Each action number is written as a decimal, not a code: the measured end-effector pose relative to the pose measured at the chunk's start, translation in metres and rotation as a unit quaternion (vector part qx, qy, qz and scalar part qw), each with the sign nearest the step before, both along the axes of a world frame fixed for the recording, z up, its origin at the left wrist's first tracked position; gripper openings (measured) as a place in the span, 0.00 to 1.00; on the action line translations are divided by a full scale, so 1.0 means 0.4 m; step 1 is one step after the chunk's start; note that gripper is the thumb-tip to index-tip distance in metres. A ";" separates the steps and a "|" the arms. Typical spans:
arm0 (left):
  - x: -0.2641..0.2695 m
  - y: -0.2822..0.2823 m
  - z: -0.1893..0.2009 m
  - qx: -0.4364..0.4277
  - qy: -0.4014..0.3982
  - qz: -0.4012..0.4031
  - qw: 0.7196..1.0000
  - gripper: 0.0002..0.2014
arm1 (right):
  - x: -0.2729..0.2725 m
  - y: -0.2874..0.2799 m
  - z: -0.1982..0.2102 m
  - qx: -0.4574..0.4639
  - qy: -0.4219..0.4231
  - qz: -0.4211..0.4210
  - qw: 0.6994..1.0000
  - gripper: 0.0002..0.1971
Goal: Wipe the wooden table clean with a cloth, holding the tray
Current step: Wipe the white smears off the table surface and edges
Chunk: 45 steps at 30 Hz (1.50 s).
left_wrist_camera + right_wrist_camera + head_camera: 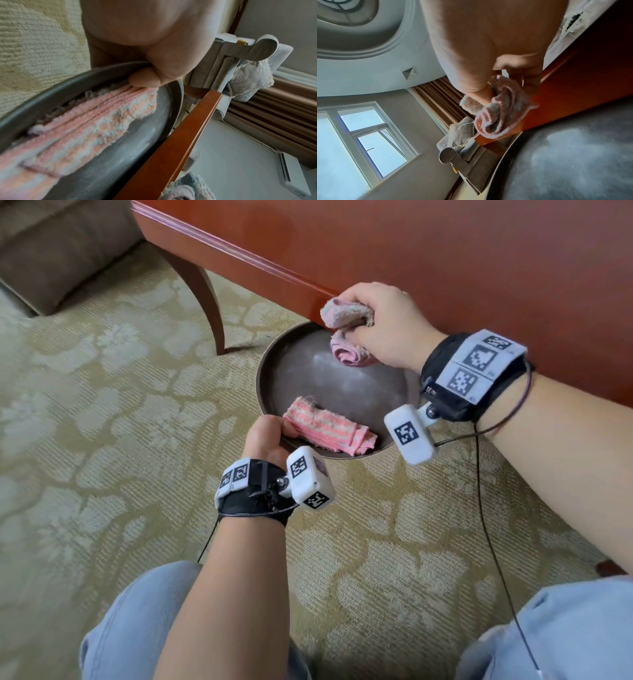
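A round dark tray (pixel 274 371) is held just below the front edge of the reddish wooden table (pixel 445 268). My left hand (pixel 270 436) grips the tray's near rim (pixel 51 86), thumb on a folded pink-and-white striped cloth (pixel 329 429) lying in the tray (pixel 96 121). My right hand (pixel 380 326) holds a bunched pinkish cloth (pixel 346 333) at the table's edge, over the tray's far side; in the right wrist view this cloth (pixel 501 112) hangs from the fingers above the dusty tray floor (pixel 573 162). Pale dust smears the tray bottom.
A curved table leg (pixel 205 299) stands left of the tray on patterned beige carpet (pixel 102 440). A brown sofa (pixel 58 248) sits at the far left. My knees in blue jeans (pixel 137 628) are at the bottom. A cable (pixel 493 542) hangs from my right wrist.
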<state>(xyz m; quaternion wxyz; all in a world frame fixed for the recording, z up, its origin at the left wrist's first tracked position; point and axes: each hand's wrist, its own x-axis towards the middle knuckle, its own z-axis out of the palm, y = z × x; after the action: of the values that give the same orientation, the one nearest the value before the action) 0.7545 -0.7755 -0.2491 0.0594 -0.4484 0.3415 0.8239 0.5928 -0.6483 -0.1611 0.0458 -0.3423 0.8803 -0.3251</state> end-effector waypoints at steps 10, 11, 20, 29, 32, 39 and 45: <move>0.128 -0.095 0.162 -0.013 -0.108 0.020 0.994 0.12 | 0.071 -0.091 0.066 -0.150 -0.373 -0.050 0.914 0.17; 0.142 -0.109 0.178 -0.016 -0.120 0.024 0.992 0.12 | 0.080 -0.103 0.081 -0.167 -0.423 -0.056 0.889 0.17; 0.254 -0.173 0.396 0.031 -0.127 0.080 0.988 0.18 | 0.149 -0.170 0.303 -0.212 -0.705 -0.091 0.671 0.16; 0.298 -0.212 0.854 0.032 -0.146 0.092 0.985 0.12 | 0.213 -0.273 0.714 -0.127 -0.669 -0.068 0.729 0.26; 0.304 -0.255 1.026 0.023 -0.150 0.094 0.984 0.12 | 0.225 -0.323 0.881 -0.111 -0.652 -0.061 0.747 0.27; 0.332 -0.428 1.342 0.003 -0.121 0.089 0.989 0.11 | 0.246 -0.482 1.214 -0.092 -0.561 -0.020 0.823 0.14; 0.347 -0.592 1.484 -0.015 -0.089 0.097 0.991 0.17 | 0.259 -0.617 1.369 -0.111 -0.488 -0.015 0.865 0.12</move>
<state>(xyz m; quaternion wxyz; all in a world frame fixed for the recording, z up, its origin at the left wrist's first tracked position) 0.8933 -1.0121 0.3445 0.0030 -0.5519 0.3023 0.7772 0.6966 -0.8952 0.3863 0.4268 -0.1297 0.7082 -0.5472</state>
